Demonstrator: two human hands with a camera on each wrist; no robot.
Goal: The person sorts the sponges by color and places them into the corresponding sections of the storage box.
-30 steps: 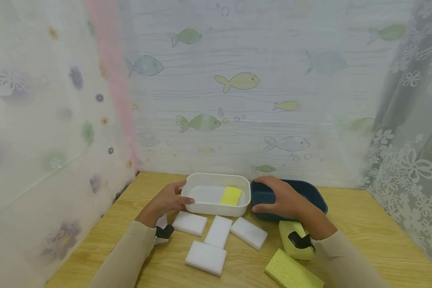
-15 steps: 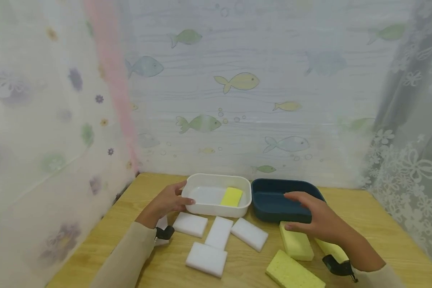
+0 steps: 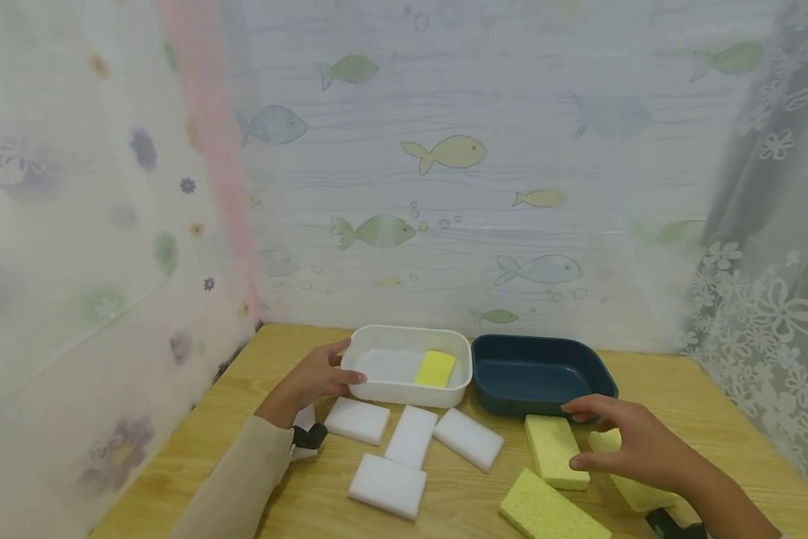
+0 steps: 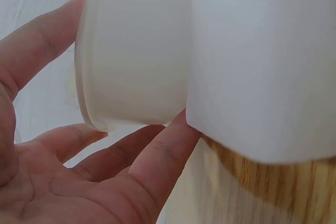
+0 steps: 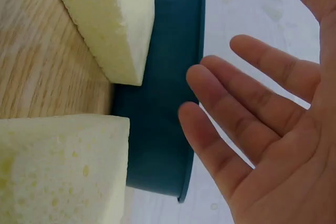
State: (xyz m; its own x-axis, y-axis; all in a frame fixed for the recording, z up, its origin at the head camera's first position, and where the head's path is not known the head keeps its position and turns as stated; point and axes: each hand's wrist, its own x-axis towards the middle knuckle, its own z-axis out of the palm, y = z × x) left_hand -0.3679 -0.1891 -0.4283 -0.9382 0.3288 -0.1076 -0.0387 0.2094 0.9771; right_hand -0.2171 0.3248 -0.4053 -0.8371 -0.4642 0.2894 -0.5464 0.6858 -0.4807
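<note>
My left hand [image 3: 312, 379] rests at the left end of a white rectangular container [image 3: 385, 393], thumb over the front rim. In the left wrist view its fingers [image 4: 44, 38] lie fairly straight against the container [image 4: 136, 51]. A yellow sponge [image 3: 435, 369] lies inside, toward the right. My right hand [image 3: 636, 442], holding nothing, hovers with spread fingers over yellow sponges, one [image 3: 556, 453] left of it and another [image 3: 636, 486] partly hidden under it. Beyond the fingers stands a dark blue container [image 3: 532, 374]; its wall [image 5: 163, 93] shows in the right wrist view.
Several white sponges, including one [image 3: 386, 485] nearest the front, lie before the white container. Another yellow sponge [image 3: 553, 509] sits at the front right. The wooden table [image 3: 464, 509] meets a fish-print curtain [image 3: 444, 195] at the back.
My right hand has moved from the blue container's left end rightward and toward me, over the yellow sponges. My left hand stays at the white container.
</note>
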